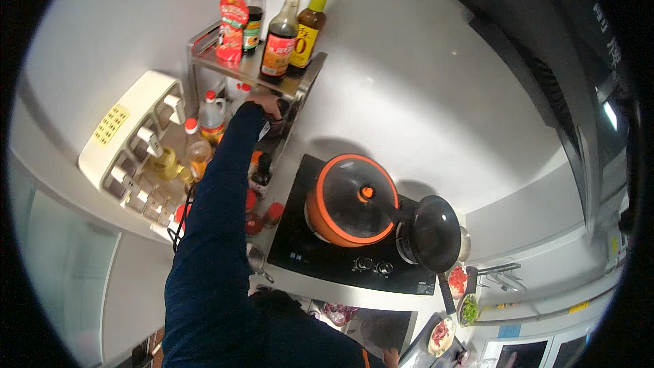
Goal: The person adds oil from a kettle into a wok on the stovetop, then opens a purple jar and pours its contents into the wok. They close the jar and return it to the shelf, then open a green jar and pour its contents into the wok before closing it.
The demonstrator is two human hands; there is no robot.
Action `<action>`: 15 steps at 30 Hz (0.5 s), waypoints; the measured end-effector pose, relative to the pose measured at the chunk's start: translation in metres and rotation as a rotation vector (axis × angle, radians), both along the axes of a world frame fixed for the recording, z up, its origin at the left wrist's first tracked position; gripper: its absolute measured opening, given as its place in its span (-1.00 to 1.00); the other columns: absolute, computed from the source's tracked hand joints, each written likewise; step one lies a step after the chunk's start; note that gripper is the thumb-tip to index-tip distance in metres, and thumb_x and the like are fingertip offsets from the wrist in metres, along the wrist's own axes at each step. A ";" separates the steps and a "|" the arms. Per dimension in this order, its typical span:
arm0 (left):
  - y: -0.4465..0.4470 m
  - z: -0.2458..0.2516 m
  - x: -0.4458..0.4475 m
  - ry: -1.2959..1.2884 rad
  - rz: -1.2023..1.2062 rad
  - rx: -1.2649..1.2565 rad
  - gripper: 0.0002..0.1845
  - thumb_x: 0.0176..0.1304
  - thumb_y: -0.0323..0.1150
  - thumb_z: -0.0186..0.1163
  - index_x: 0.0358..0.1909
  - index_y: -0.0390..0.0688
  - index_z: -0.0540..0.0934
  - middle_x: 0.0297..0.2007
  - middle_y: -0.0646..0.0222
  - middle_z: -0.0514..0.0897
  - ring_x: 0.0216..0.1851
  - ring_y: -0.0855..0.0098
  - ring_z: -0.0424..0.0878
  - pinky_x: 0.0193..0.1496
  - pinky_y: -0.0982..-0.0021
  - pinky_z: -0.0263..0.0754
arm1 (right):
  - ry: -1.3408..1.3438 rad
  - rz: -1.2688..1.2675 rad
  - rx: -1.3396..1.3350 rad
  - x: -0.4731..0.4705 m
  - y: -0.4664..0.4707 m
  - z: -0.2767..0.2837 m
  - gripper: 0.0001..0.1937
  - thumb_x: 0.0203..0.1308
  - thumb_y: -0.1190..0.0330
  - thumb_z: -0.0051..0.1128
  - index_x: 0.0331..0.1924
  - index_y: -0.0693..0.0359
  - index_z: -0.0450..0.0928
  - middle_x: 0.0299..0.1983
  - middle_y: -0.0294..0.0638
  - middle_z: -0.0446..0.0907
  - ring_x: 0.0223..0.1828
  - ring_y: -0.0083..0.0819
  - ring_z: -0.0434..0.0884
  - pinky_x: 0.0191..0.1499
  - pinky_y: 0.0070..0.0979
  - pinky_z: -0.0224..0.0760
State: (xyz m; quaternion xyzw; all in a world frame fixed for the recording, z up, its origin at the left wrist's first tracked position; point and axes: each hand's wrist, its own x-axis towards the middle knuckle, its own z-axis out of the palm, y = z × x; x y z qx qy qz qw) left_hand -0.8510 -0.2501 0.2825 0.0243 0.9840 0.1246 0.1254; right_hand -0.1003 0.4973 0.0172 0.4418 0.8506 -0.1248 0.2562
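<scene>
My left hand (265,100) reaches under the top shelf of a metal two-tier rack (250,67). Its fingers are at a dark container (277,121) on the lower level, partly hidden by shadow and my dark blue sleeve. Whether they grip it cannot be made out. Above the hand stand a soy sauce bottle (279,43), a bottle with a yellow label (307,30), another dark sauce bottle (254,23) and a red squeeze pouch (232,25). Only a small part of my right hand (391,357) shows at the bottom edge, beside an open drawer (384,328).
An orange-rimmed pot (327,214) with a glass lid and a black frying pan (435,232) stand on the black gas hob (332,268). The pan's handle overhangs the counter's front. Bottles and red-lidded jars (274,212) crowd the left. Plates of meat (440,336) and chopped greens (468,310) sit right.
</scene>
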 end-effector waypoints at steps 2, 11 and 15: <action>-0.004 -0.009 -0.018 -0.140 -0.006 0.027 -0.06 -0.13 0.05 0.58 0.37 -0.02 0.51 0.34 0.04 0.52 0.36 0.05 0.46 0.34 0.05 0.43 | 0.011 -0.033 -0.028 0.003 -0.006 0.002 -0.25 0.16 -0.06 0.35 0.27 0.34 0.46 0.24 0.14 0.49 0.31 0.18 0.39 0.29 -0.02 0.36; 0.006 -0.058 -0.045 0.113 -0.089 -0.192 0.07 -0.37 -0.03 0.65 0.30 -0.25 0.49 0.24 0.00 0.61 0.16 0.04 0.64 0.19 0.06 0.58 | 0.013 0.086 -0.052 0.043 -0.013 0.001 -0.23 0.19 -0.06 0.33 0.30 0.37 0.43 0.26 0.20 0.50 0.35 0.13 0.41 0.32 -0.05 0.36; 0.008 -0.045 -0.013 0.322 -0.092 -0.126 0.02 -0.32 -0.01 0.64 0.25 -0.27 0.50 0.14 0.02 0.67 0.10 0.05 0.66 0.14 0.07 0.61 | -0.029 0.106 -0.179 0.045 -0.011 -0.001 -0.30 0.24 0.03 0.30 0.30 0.38 0.42 0.21 0.22 0.54 0.24 0.09 0.53 0.18 -0.05 0.47</action>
